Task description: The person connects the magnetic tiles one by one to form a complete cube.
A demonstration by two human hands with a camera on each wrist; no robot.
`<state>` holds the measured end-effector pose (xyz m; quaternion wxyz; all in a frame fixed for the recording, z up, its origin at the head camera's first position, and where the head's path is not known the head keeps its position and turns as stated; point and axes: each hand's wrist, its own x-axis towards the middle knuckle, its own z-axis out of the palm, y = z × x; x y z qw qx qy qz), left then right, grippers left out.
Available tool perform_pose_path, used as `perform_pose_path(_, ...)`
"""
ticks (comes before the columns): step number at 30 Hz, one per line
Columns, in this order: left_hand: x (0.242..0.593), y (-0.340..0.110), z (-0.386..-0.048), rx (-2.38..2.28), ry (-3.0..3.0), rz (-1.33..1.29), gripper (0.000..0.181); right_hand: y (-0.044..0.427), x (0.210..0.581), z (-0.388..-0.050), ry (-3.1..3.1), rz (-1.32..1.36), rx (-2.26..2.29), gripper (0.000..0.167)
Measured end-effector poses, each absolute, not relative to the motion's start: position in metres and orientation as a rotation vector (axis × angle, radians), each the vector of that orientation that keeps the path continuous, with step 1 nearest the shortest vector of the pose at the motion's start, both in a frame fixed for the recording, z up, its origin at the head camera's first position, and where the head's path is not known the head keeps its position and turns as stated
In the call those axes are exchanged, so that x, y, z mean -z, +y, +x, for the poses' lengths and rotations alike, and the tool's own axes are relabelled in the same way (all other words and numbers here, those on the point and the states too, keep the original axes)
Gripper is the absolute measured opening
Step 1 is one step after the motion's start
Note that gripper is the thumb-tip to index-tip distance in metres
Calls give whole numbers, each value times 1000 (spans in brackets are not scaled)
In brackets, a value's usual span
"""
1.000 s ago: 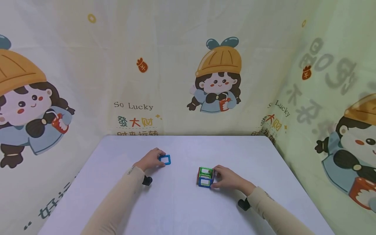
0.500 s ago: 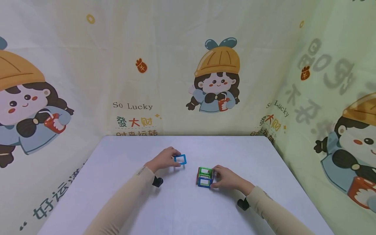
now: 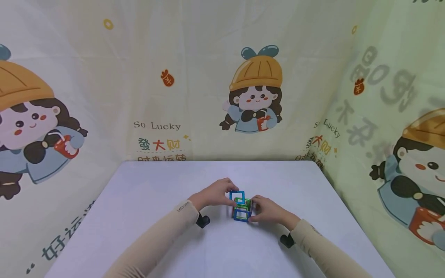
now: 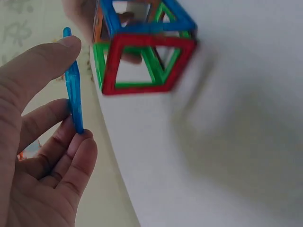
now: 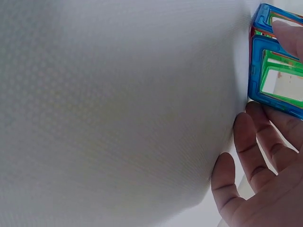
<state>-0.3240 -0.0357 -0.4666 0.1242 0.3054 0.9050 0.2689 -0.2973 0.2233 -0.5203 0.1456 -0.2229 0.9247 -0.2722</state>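
Observation:
In the head view, my left hand [image 3: 217,194] pinches a light blue square magnetic tile [image 3: 231,197], an open frame, by its edge. The left wrist view shows this blue tile [image 4: 74,90] edge-on between thumb and fingertips. Just below and in front of it stands a small box of magnetic tiles [image 3: 241,220] on the table, with green, red and blue frames. Its red side [image 4: 142,89] faces the left wrist camera. My right hand [image 3: 272,211] holds the box from the right, thumb on a blue tile [image 5: 256,71] and fingers at the far side.
The white table [image 3: 194,251] ends at a back edge before a printed cloth backdrop [image 3: 205,100]. More cloth hangs at both sides. Black heart-shaped pieces [image 3: 203,220] sit at both wrists, below the sleeves.
My left hand has carried the blue tile rightward across the table, from well left of the box to over its back part. The right hand and the box have stayed in place.

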Motion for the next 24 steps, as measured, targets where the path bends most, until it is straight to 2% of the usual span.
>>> perform_pose_path(6,472,-21,-318,-717,2613,993,54,222,523,-299,2662,-682,814,53)
perform_pose_path(24,483,-21,-316,-746,2599,936,55,221,521,-301,2647,-754,787,53)
